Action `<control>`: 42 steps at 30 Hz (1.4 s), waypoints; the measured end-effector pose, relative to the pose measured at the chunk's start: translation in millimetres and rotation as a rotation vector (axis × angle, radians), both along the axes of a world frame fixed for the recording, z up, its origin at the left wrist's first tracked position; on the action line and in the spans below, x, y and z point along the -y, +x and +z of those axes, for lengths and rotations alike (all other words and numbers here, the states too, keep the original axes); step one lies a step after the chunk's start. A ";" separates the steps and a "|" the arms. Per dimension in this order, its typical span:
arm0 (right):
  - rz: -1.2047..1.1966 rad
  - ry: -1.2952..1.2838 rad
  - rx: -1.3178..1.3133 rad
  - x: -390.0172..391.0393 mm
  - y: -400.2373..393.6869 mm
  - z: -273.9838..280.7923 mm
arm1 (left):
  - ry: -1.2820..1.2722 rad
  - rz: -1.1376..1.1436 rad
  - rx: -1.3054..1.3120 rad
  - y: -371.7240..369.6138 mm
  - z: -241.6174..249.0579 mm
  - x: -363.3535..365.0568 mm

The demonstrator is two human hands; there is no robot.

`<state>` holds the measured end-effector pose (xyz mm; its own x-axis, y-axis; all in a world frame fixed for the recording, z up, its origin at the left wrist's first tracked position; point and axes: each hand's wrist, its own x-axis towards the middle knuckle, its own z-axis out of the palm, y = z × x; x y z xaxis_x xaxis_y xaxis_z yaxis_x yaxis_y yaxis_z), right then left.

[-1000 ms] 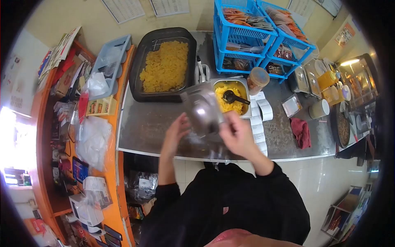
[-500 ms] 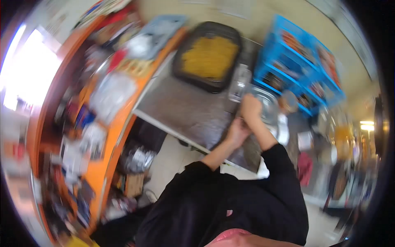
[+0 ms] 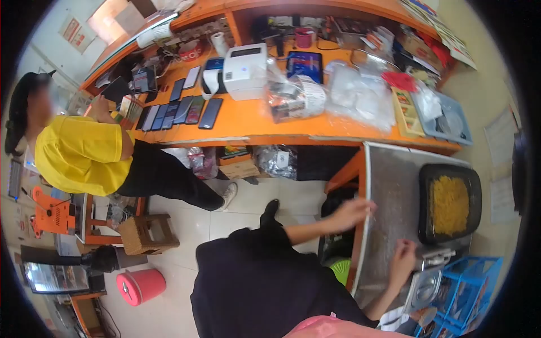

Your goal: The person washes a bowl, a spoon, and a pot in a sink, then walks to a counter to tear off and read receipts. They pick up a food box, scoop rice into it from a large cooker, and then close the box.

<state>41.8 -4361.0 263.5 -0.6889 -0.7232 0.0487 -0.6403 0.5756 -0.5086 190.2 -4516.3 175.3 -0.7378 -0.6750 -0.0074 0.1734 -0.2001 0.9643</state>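
Head view: two hands, both appear empty. My left hand (image 3: 350, 215) is half open at the near counter's (image 3: 386, 203) left edge; my right hand (image 3: 403, 258) is loosely curled over that counter, near one lidded steel container (image 3: 425, 289) at near right. One black pan (image 3: 422, 211) of yellow food (image 3: 449, 205) sits farther right. Far side, orange desk (image 3: 344, 128): one white printer (image 3: 245, 71), one tablet (image 3: 305, 66), at least seven phones (image 3: 210, 114). Left: one co-worker (image 3: 79, 155), one pink bin (image 3: 141, 286).

Pale tiled floor (image 3: 228, 205) runs below a long orange counter (image 3: 225, 116) with shelves.
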 end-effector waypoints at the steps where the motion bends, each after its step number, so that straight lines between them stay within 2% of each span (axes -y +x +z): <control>1: 0.106 0.055 0.208 24.8 31.6 -0.3 | -0.273 0.287 -0.011 37.8 -17.0 44.8; 2: 0.273 0.114 0.312 51.7 61.4 -5.3 | -0.257 0.538 0.104 84.6 -6.1 84.9; 3: 0.438 0.175 0.418 77.0 87.4 -16.0 | -0.223 0.729 0.139 129.3 -26.5 131.4; 4: 0.605 0.285 0.436 97.2 107.6 -34.2 | -0.344 0.872 0.101 180.3 -29.9 182.9; 6: 0.863 0.402 0.426 151.0 149.8 -65.3 | -0.779 1.158 0.344 267.0 -1.9 262.5; 7: 0.945 0.428 0.409 176.9 173.0 -73.2 | -0.949 1.213 0.618 304.5 5.3 298.7; 8: 1.028 0.455 0.389 201.6 195.1 -77.2 | -1.110 1.250 0.899 337.2 8.7 331.1; 10: 1.129 0.332 0.354 251.0 236.7 -72.6 | -1.154 1.141 1.354 382.4 11.7 376.1; 13: 1.297 0.178 0.312 333.0 287.9 -63.1 | -1.222 0.911 1.525 434.3 -3.3 419.4; 14: 1.322 0.037 0.264 359.7 306.3 -53.5 | -1.236 0.862 1.621 441.8 -5.6 426.3; 17: 1.330 -0.277 0.229 439.5 364.9 -46.6 | -1.269 0.773 1.510 433.7 29.9 394.4; 19: 1.324 -0.512 0.017 491.0 398.3 -29.8 | -1.297 0.707 1.503 427.3 42.1 372.0; 21: 1.330 -0.674 -0.308 533.3 424.9 -42.2 | -1.336 0.722 1.472 422.7 38.5 358.9; 24: 1.517 -0.411 -0.118 546.8 431.9 -51.7 | -1.293 0.623 1.502 412.2 59.9 335.6; 27: 1.541 -0.480 0.177 541.7 416.8 -40.8 | -1.154 0.687 1.039 412.2 101.9 318.4; 30: 1.556 -0.254 0.188 541.8 402.0 -38.5 | -1.011 0.950 0.443 434.9 93.6 333.3; 32: 1.608 -0.185 0.092 544.1 401.4 -49.4 | -0.957 1.234 0.308 460.5 74.4 364.5; 34: 1.574 -0.212 0.021 543.2 402.1 -57.3 | -0.524 1.427 0.322 479.4 47.5 409.7; 36: 1.451 -0.348 -0.014 539.6 414.6 -61.1 | -0.171 1.266 0.260 502.9 -16.4 464.5; 38: 1.332 -0.350 0.056 552.9 438.2 -81.0 | -0.536 1.261 0.909 511.3 -53.6 497.4; 39: 1.273 -0.342 0.094 557.3 447.8 -89.6 | -0.600 1.281 1.129 508.8 -55.6 501.4; 41: 1.408 -0.234 -0.069 560.8 454.5 -85.0 | -0.710 1.281 1.573 501.8 -57.0 504.6; 42: 1.472 -0.177 -0.147 559.8 458.7 -85.2 | -0.606 1.226 1.445 505.8 -52.4 504.6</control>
<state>500.5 -4920.7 178.3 0.6552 -0.7255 0.2104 -0.6279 -0.6779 -0.3822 696.0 -5020.9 122.9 0.3802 -0.8688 0.3173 -0.8921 -0.2538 0.3739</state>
